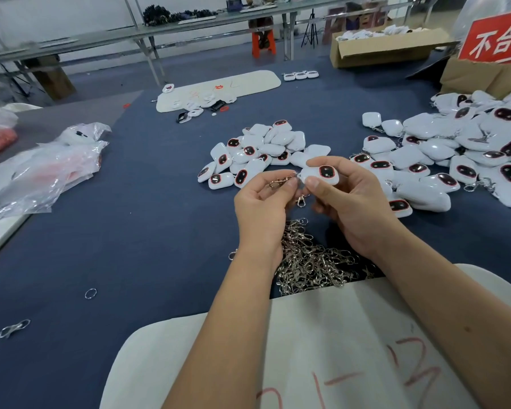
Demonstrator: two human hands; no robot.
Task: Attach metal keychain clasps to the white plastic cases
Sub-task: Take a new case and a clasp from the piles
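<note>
My right hand (351,202) grips a white plastic case (322,174) with a dark red-rimmed window, held above the blue table. My left hand (263,205) pinches a metal keychain clasp (281,181) against the case's left edge. A second clasp (301,199) dangles between the two hands. Below my hands lies a heap of loose silver clasps (310,258). One pile of white cases (254,152) sits just beyond my hands, and a larger pile (455,154), some with rings and clasps on them, spreads to the right.
A white mat (207,343) with red marks lies under my forearms. Plastic bags (50,166) sit at the left. A loose ring (90,293) and a stray clasp (14,328) lie front left. Cardboard boxes (381,50) and a red sign (496,36) stand at the back right.
</note>
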